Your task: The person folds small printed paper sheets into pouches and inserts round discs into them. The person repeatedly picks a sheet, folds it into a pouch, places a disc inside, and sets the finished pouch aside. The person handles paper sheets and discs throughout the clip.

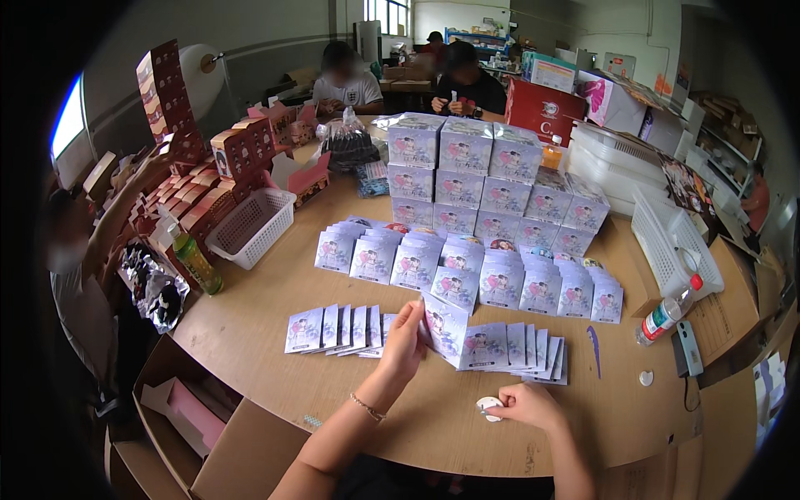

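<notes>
My left hand [403,343] is raised over the middle of the table, its fingers closed on the edge of a lilac printed paper packet [447,332]. The packet stands tilted, its picture side showing. Close to the near edge, my right hand [533,406] pinches a small white round piece [488,408] at the tabletop; a dark mark shows on it. Beyond the hands lie two overlapping fans of similar packets, one to the left [305,331] and one to the right [487,347]. Behind these runs a row of packet stacks [501,280], with colourful round edges poking out at several tops.
Lilac boxes [465,148] are piled behind the stacks. A white basket [252,227] and green bottle [193,260] stand left; a red-capped bottle [669,312], phone [688,348], purple strip [593,352] and white heart-shaped piece [646,378] lie right. Other people work around the table.
</notes>
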Available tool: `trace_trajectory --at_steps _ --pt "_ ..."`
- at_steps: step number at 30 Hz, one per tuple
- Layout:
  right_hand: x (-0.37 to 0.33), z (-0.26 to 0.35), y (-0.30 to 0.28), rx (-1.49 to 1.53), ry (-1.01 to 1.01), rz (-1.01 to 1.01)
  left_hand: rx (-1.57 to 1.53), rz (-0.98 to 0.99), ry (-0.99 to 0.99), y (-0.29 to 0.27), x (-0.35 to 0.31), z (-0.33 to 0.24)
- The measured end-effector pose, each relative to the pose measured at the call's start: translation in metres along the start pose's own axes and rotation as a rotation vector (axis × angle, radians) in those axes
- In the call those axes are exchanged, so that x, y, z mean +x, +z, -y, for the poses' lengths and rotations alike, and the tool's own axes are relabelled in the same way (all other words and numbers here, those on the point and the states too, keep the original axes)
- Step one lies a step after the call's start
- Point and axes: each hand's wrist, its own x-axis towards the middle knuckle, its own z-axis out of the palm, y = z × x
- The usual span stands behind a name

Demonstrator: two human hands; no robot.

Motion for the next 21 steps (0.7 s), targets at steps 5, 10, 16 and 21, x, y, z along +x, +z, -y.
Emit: trace_trajectory --at_steps 5,10,16,21 --pt "0.003 0.008 -0.004 0.037 -0.165 -0.361 -0.071 0.168 -0.339 0.014 -0.014 0.014" --pt "0.021 0.022 0.011 0.34 -0.454 -0.35 0.376 0.267 0.011 0.02 -0.026 0.036" --pt "0.023 0.012 0.017 0.238 -0.63 -0.46 0.728 0.28 0.484 0.017 -0.031 0.044" --pt "0.011 0.035 -0.023 0.336 -0.617 -0.696 0.855 0.354 0.953 0.016 -0.028 0.045"
